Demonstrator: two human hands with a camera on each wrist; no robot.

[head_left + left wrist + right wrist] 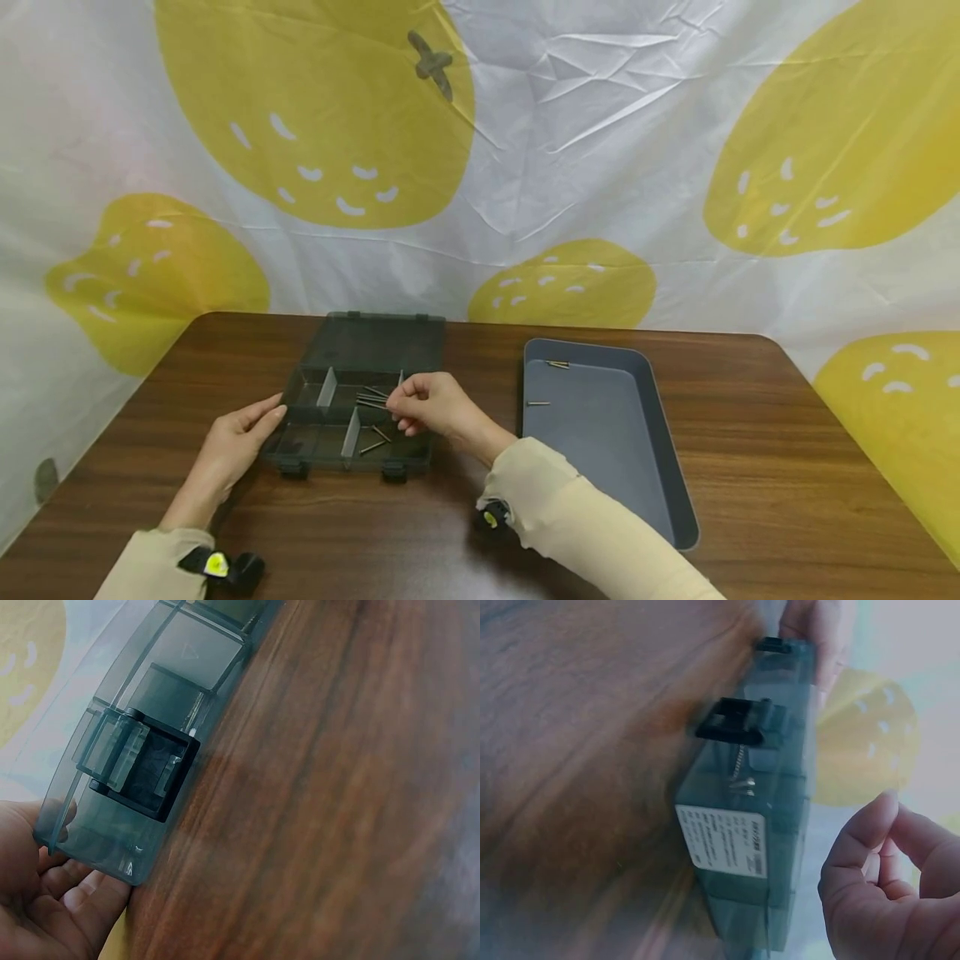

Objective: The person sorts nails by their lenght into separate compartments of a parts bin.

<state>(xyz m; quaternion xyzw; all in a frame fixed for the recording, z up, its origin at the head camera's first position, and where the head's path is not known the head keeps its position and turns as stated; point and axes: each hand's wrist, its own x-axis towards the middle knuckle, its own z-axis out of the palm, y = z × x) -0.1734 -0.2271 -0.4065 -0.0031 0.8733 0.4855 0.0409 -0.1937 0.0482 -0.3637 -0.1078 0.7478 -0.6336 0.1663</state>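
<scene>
A smoky translucent organizer box [311, 457] lies on the table with its lid [375, 340] raised at the back. My left hand [236, 442] holds the box's left side; in the left wrist view, fingers and thumb grip its corner by a black latch [161, 772]. Over the back middle compartment, the thumb and index fingertips of my right hand [435, 404] meet, pinching the end of a thin screw. Several long screws [369, 397] show there beside the fingertips. Brass-toned screws [372, 447] lie in the front right compartment, past a pale divider [351, 432].
To the right, a grey-blue tray [600, 442] holds a few screws [558, 364] near its back left, with another screw [537, 403] by its left wall. A white sheet with yellow fruit prints [562, 279] hangs behind the wooden table [750, 450]. A white label [724, 840] is on the box's side.
</scene>
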